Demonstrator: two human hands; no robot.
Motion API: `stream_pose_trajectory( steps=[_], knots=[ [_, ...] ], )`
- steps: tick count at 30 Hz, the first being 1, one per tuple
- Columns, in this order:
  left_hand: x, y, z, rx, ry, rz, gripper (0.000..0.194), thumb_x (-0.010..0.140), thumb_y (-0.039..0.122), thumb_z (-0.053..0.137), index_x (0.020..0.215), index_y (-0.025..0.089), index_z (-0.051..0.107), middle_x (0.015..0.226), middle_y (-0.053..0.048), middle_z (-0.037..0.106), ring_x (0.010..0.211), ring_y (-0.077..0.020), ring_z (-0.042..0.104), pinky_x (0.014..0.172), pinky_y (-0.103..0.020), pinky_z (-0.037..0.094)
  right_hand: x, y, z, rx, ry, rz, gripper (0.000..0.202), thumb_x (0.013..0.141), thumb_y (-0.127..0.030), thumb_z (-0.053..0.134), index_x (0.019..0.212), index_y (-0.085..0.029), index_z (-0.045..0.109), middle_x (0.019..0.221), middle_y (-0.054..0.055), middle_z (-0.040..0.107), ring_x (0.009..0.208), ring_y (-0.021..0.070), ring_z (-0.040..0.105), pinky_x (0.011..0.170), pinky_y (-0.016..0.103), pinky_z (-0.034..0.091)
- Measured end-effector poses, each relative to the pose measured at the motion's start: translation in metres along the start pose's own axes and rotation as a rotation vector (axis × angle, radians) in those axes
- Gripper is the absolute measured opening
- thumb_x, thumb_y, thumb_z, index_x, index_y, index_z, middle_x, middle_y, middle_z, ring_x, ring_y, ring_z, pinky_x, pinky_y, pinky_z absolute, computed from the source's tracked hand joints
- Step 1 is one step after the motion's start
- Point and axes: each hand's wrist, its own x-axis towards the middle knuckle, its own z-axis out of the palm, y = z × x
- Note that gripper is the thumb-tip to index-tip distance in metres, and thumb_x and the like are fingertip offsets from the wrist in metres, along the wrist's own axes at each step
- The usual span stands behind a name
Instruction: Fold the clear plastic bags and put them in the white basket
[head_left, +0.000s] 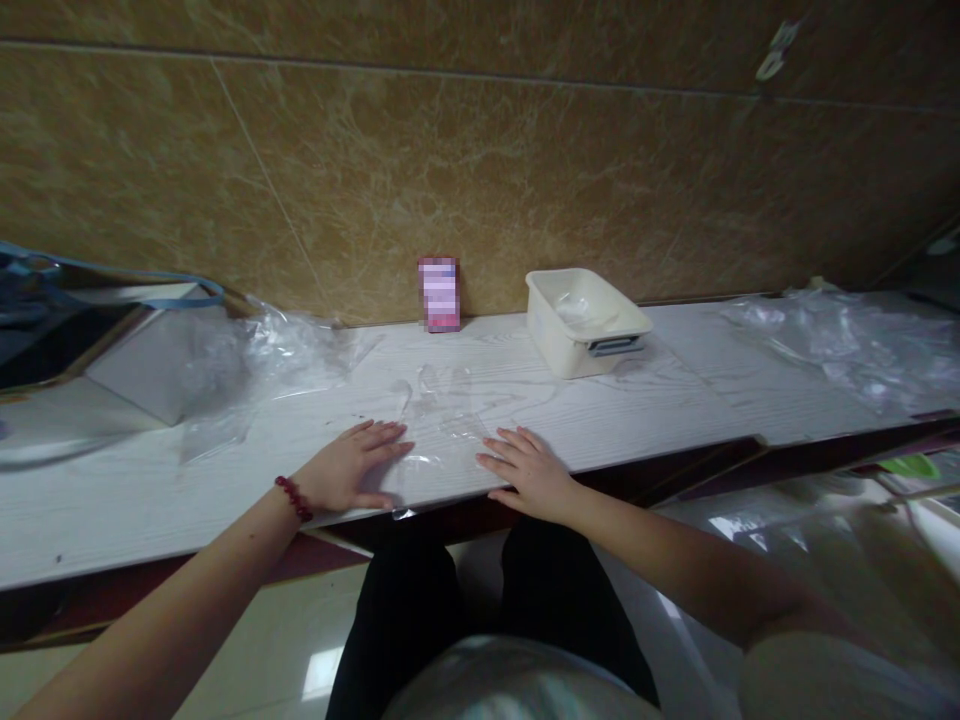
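A clear, thin plastic piece [442, 405] lies flat on the white wood-grain table, between my two hands. At its left edge rests my left hand [358, 465], palm down with fingers spread, a dark red bead bracelet on the wrist. My right hand [529, 475] lies at the right side of the plastic near the table's front edge, its fingers apart as well. Neither hand grips anything. Behind and to the right stands a cream plastic bin [574, 345] with a grey handle and some clear plastic inside.
A phone [441, 295] leans upright against the brown marbled wall. Crumpled clear plastic [292, 350] lies to the left beside a white box [142, 365]. More clear plastic [847, 340] spreads over the far right of the table [645, 420].
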Motion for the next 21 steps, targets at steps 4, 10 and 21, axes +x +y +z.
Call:
stream_pose_trajectory(
  steps=[4,10,21],
  knots=[
    [-0.006,0.019,-0.001,0.073,-0.063,0.005,0.084,0.057,0.067,0.048,0.129,0.029,0.027,0.138,-0.009,0.023,0.124,-0.0302,0.021,0.1,-0.047,0.012,-0.004,0.0,0.004,0.002,0.03,-0.027,0.038,0.081,-0.04,0.041,0.116,-0.026,0.048,0.125,0.001,0.045,0.12,0.0212,0.029,0.1,0.043,0.016],
    [-0.005,0.037,0.01,0.145,-0.046,-0.054,0.057,0.074,0.054,0.04,0.127,0.038,0.027,0.14,-0.006,0.017,0.125,-0.0323,0.016,0.097,-0.052,0.01,-0.006,-0.005,0.01,0.023,0.091,-0.031,0.032,0.083,-0.033,0.039,0.112,-0.028,0.052,0.12,-0.002,0.049,0.117,0.0196,0.033,0.099,0.041,0.02],
    [-0.005,0.014,0.005,-0.125,-0.073,-0.169,0.042,0.087,0.039,0.018,0.127,0.033,0.029,0.138,-0.001,0.024,0.126,-0.021,0.019,0.101,-0.043,0.015,0.02,0.022,-0.012,0.101,-0.003,0.002,0.072,0.068,-0.049,0.055,0.129,-0.019,0.031,0.132,0.008,0.034,0.125,0.0222,0.018,0.099,0.041,0.021]
  ],
)
